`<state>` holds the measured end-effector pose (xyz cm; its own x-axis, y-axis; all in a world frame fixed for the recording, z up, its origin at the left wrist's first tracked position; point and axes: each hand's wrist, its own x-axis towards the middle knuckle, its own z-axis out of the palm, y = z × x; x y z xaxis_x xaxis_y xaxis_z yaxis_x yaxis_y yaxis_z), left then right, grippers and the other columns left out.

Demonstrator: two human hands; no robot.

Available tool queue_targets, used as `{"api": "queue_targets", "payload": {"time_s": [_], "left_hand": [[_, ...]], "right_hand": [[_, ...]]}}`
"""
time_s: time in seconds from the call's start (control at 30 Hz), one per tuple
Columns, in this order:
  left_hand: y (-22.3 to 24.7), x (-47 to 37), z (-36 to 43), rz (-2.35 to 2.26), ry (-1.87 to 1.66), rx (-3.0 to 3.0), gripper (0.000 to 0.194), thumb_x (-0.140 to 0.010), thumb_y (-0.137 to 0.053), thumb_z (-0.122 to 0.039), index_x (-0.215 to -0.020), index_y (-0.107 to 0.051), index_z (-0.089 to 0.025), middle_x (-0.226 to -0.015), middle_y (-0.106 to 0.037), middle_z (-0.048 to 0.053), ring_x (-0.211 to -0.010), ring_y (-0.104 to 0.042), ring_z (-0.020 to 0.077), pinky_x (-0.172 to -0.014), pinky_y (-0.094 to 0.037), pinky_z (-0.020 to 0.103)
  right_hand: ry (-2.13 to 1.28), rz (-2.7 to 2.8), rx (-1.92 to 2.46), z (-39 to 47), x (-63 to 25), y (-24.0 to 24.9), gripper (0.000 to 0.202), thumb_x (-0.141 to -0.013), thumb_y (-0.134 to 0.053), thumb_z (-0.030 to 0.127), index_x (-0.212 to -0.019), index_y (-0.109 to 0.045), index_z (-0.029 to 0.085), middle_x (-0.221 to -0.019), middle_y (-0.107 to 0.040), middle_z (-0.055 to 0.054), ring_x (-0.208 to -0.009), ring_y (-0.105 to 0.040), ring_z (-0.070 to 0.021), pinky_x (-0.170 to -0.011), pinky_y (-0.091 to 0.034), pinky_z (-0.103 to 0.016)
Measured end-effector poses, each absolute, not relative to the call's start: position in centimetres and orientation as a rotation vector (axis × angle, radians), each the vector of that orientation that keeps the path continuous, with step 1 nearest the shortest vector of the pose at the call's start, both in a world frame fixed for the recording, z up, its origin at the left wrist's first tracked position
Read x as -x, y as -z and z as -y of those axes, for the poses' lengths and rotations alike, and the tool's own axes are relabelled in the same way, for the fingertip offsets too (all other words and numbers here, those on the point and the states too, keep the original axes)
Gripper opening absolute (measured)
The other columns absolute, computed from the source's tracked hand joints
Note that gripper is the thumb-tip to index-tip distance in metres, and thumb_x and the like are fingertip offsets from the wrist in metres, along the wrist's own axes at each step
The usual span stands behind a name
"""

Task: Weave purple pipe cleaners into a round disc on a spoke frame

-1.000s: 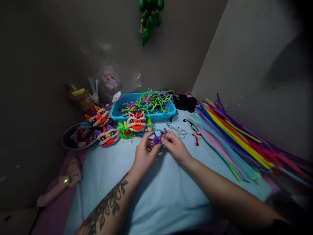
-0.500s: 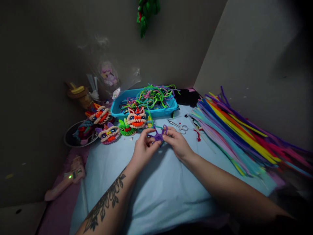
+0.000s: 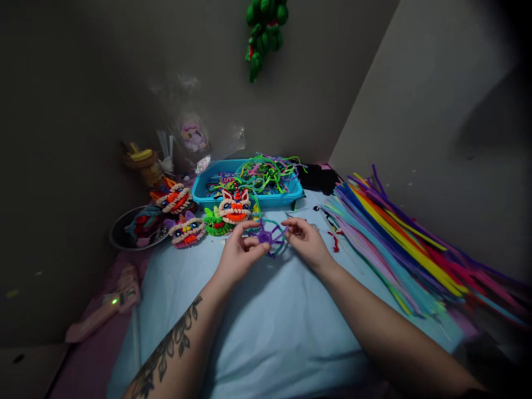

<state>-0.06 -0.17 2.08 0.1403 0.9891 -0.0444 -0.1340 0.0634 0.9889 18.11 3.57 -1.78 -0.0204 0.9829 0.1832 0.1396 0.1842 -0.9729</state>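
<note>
A purple pipe-cleaner piece has a dense wound centre, with loops and spokes out to a thin teal ring. My left hand pinches that purple centre between thumb and fingers. At the ring's right edge, the fingers of my right hand are closed on the outer part of the same piece. Just beyond my left hand stand a lion-head figure with an orange mouth and a green figure. Scissors lie behind my right hand, mostly hidden by it.
Behind the figures is a blue basket of tangled pipe cleaners. A heap of straight pipe cleaners spreads along the right. More lion heads, a metal bowl and a pink glue gun are at left. Light-blue cloth covers the table.
My right hand has drawn slightly away from the purple centre, and the teal ring with its spokes now shows spread out. The whole view has tilted up a little.
</note>
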Motion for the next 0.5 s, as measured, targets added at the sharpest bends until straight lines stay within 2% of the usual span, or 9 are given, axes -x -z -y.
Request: {"api": "queue_targets", "payload": {"time_s": [0.2, 0.33, 0.5], "left_hand": [[-2.3, 0.3, 0.1, -1.035, -1.145, -1.062, 0.055, -0.061, -0.078, -0.032, -0.105, -0.049, -0.019, -0.056, -0.054, -0.008, -0.05, -0.048, 0.0068, -0.053, -0.032, 0.018], [-1.9, 0.6, -0.3, -1.091, -1.104, -1.072, 0.055, -0.06, -0.079, -0.033, -0.104, -0.049, -0.017, -0.055, -0.055, -0.008, -0.046, -0.047, 0.0062, -0.05, -0.029, 0.018], [-1.5, 0.6, -0.6, -1.153, -1.057, -1.048, 0.055, -0.059, -0.079, -0.033, -0.102, -0.049, -0.017, -0.052, -0.055, -0.008, -0.045, -0.046, 0.0065, -0.049, -0.029, 0.018]], "right_hand": [[-0.971, 1.415, 1.225, -3.9, -18.6, 1.9, 0.015, -0.066, -0.063, 0.033, -0.071, -0.059, 0.019, -0.058, -0.052, 0.003, -0.054, -0.048, -0.0136, -0.052, -0.039, -0.026], [-0.811, 1.294, 1.249, -3.4, -19.0, 0.7, 0.014, -0.073, -0.058, 0.032, -0.079, -0.059, 0.019, -0.067, -0.057, 0.0, -0.061, -0.05, -0.0144, -0.057, -0.04, -0.027], [-0.715, 1.317, 1.166, -2.8, -19.2, -0.3, 0.011, -0.079, -0.055, 0.029, -0.081, -0.06, 0.02, -0.068, -0.058, -0.001, -0.058, -0.051, -0.0137, -0.055, -0.042, -0.027]]}}
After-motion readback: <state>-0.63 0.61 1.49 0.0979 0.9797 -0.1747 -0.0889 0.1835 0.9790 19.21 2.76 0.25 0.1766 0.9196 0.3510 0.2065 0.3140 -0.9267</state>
